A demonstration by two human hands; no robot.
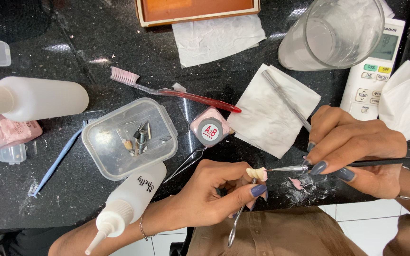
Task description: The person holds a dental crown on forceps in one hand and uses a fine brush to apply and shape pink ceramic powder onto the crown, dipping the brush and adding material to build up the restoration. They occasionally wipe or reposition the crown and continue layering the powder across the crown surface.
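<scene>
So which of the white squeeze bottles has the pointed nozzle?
The smaller squeeze bottle beside the left hand, by the table's near edge, with black handwriting. The bigger bottle at far left has a blunt cap.

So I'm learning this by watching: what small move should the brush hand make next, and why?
Probably ease the brush tip onto the tooth. The right hand holds its tip right beside the cream tooth, which the left hand holds up in a metal clamp, so a short touch seems due.
</scene>
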